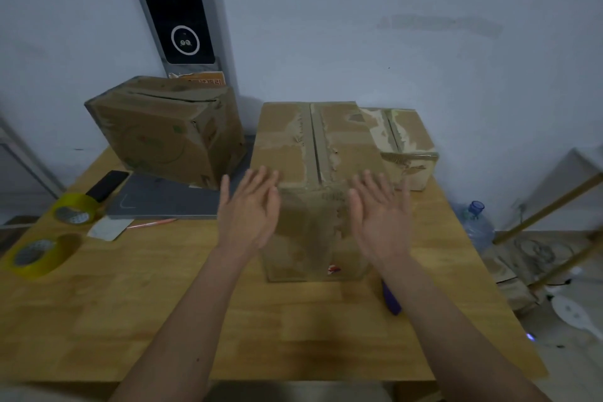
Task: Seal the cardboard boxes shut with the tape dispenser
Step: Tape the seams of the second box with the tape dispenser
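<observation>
Wooden table (137, 313): boxes (318, 173), tape rolls (42, 253).

Left hand (249, 210) and right hand (380, 217) raised, palms facing, fingers (261, 178) straight

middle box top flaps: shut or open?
Shut. The middle box has both top flaps lying flat, meeting at a centre seam. Only torn old tape residue runs along the seam. Fresh tape: cannot tell.
</observation>
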